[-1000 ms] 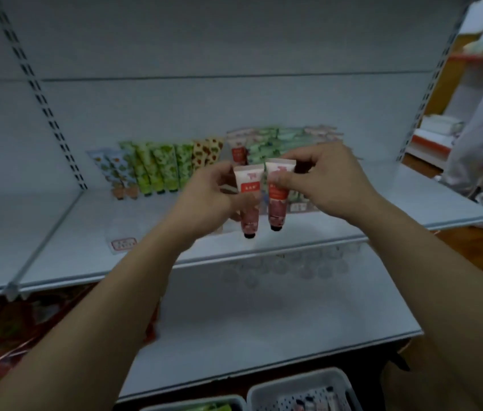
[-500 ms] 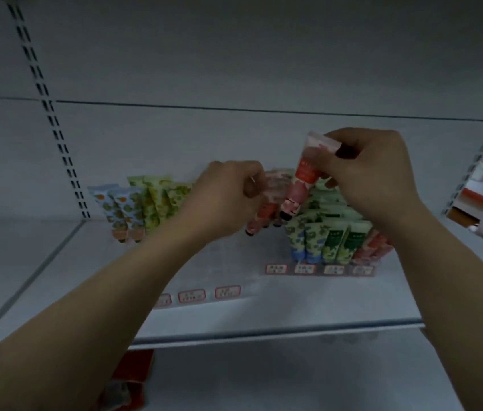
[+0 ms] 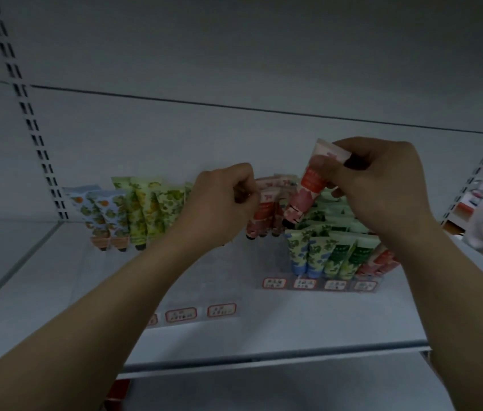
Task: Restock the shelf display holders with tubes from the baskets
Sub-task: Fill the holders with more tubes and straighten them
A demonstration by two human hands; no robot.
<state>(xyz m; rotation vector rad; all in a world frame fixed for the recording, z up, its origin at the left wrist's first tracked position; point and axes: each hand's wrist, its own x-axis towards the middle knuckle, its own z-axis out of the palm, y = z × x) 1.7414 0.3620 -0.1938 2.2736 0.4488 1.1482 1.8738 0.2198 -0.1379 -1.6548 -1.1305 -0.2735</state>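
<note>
right hand (image 3: 382, 185): you're pinching the pink-and-red tube (image 3: 308, 185) by its flat crimped end, thumb against fingertips, cap hanging down and to the left.
left hand (image 3: 222, 206): fingers curled in against the pink row (image 3: 264, 215). Can't tell if you're actually pinching one, your knuckles hide the contact.
where the tube is: in the air, tilted, just above the pink row and not seated in anything yet.
handling: I'd guess light, with a soft squeezy body and a glossy skin that could slip. The crimp is the stiffest bit, so that's a good place to hold it (just don't mash the middle).
count: one tube in your right hand and maybe three in the pink row, though the caps blur together. There are two blue orange-print tubes (image 3: 101, 215) far left. The display holder (image 3: 379, 287) on the right has four tubes along the front and four price labels (image 3: 305, 283). The green tubes (image 3: 148, 212) overlap too much to count.
</note>
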